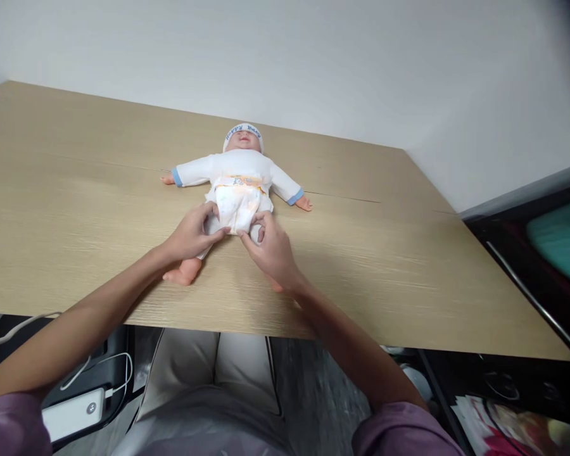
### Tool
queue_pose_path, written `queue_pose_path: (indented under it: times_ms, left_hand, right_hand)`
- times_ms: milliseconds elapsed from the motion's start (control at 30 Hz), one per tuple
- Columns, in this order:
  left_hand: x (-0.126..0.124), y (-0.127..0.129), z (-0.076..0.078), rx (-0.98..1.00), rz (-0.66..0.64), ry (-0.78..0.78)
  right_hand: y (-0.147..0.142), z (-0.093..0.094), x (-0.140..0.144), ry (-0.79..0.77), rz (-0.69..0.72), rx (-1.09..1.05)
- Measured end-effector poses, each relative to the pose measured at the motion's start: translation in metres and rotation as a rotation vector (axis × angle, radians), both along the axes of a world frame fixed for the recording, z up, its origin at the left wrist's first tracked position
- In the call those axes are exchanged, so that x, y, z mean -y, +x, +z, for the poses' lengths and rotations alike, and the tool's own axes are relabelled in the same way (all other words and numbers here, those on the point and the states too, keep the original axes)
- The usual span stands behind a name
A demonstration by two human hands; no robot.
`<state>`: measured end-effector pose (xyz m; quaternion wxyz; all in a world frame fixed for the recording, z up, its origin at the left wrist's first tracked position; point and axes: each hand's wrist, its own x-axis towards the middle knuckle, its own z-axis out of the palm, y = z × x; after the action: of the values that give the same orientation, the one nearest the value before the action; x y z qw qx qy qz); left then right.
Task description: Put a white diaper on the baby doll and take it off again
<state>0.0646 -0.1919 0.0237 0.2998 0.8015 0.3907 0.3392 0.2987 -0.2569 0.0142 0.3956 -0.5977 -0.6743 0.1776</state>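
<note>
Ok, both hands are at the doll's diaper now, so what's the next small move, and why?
Probably draw the diaper front up a little toward the waist. The left hand and right hand both pinch its lower edge between the legs, while the doll lies flat on its back on the table, arms spread, so nothing blocks that pull.

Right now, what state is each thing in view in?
Baby doll: lying face up on the table, arms spread.
Diaper: on the doll, front pulled up.
Cap: on the doll's head.
Left hand: pinching the diaper's lower edge.
Right hand: pinching the diaper's lower edge.
</note>
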Motion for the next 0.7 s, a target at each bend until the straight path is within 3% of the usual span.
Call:
queue_pose_path:
  times_ms: [133,267,500,700]
  left_hand:
    - [-0.005,0.0,-0.012,0.196,0.03,-0.136]
    - [-0.008,0.0,-0.018,0.323,0.075,-0.201]
    - [0.003,0.0,-0.001,0.172,0.057,-0.238]
    - [0.004,0.0,0.006,0.209,0.009,-0.35]
  right_hand:
    - [0.001,0.003,0.003,0.031,-0.067,-0.169]
    - [0.007,0.008,0.006,0.06,-0.11,-0.147]
    - [0.008,0.01,0.007,0.062,-0.085,-0.018]
    - [0.009,0.011,0.009,0.006,-0.127,-0.141]
